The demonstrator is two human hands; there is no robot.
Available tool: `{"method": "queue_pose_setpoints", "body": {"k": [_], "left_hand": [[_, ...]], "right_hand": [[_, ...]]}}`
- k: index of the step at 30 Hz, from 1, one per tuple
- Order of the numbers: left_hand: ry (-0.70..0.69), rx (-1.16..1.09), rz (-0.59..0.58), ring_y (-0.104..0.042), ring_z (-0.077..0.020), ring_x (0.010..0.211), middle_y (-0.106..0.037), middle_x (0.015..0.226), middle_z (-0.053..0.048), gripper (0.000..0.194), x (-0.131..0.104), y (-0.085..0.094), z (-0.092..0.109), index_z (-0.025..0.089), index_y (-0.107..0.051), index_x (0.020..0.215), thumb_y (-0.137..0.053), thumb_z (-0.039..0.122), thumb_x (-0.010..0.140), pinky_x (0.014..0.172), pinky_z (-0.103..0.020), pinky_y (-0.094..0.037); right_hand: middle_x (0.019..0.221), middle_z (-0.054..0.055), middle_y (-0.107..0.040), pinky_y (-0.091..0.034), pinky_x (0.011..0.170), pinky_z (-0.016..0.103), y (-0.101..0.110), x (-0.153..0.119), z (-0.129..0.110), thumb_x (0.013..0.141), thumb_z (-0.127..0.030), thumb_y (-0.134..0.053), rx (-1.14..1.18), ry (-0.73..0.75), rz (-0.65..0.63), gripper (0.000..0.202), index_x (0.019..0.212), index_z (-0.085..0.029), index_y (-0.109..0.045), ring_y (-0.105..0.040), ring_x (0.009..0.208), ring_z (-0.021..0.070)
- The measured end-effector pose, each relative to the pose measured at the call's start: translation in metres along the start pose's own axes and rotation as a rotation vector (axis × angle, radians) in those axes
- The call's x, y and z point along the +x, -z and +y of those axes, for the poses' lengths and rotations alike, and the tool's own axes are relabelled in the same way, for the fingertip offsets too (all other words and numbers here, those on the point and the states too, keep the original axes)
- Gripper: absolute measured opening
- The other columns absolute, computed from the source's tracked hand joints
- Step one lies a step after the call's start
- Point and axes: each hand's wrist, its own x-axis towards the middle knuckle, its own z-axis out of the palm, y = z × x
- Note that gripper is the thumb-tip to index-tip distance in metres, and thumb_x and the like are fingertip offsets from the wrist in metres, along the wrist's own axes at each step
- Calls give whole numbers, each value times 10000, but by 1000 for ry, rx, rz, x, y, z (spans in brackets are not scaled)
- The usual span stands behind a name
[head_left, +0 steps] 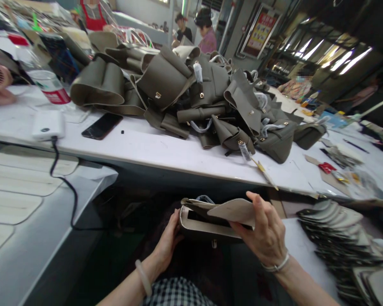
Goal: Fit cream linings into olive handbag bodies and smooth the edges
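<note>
Both hands, left hand (167,240) and right hand (266,236), grip an olive bag (207,225), its base hidden.

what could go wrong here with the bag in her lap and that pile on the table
The bag is held over the lap, off the table, by the left hand and right hand alone; a loose grip could likely drop it to the floor. The pile reaches near the table edge, so a nudge might slide pieces off. The phone lies close by and could get knocked.
</note>
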Motion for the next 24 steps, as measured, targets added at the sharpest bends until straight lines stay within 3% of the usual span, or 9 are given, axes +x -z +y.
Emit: {"method": "queue_pose_setpoints", "body": {"k": [5, 9, 12, 18, 24], "left_hand": [[-15, -18, 3, -378, -263, 1408, -468, 1515, -4, 602, 0, 1, -1, 369, -478, 1386, -444, 699, 884, 1049, -430, -383], [-22, -5, -2, -387, -275, 1400, -507, 1484, -6, 593, -1, 0, -1, 364, -511, 1361, -435, 705, 883, 1045, -441, -389], [-19, -8, 11, -393, -289, 1394, -524, 1469, -12, 606, -2, -1, 0, 357, -517, 1357, -448, 714, 871, 1027, -440, -407], [-65, 14, -17, -405, -301, 1379, -495, 1491, -18, 586, -5, -1, 2, 351, -518, 1362, -460, 683, 883, 1000, -441, -430], [-48, 13, -19, -408, -306, 1378, -485, 1500, -33, 615, -2, 3, -1, 328, -524, 1372, -455, 692, 881, 1025, -460, -419]], "right_hand": [[1294, 192, -554, -530, 759, 470, 6, -10, 4, 901, -222, -607, -61, -24, -246, 884, 1587, -177, -51, -585, 973, 334], [1323, 183, -481, -543, 750, 479, 11, 2, 0, 839, -239, -639, -50, -54, -400, 893, 1582, -214, -144, -553, 928, 324], [1251, 176, -504, -542, 745, 483, 7, 14, -7, 773, -215, -703, -35, -18, -476, 989, 1583, -209, -136, -539, 918, 326], [1315, 157, -542, -518, 891, 490, -12, 22, -11, 709, -190, -755, 313, 14, -706, 1167, 1573, -152, 28, -551, 1011, 305], [1401, 143, -488, -497, 1009, 467, -14, 17, -2, 699, -221, -779, 488, 4, -802, 820, 1430, -211, -408, -533, 1197, 313]]}}
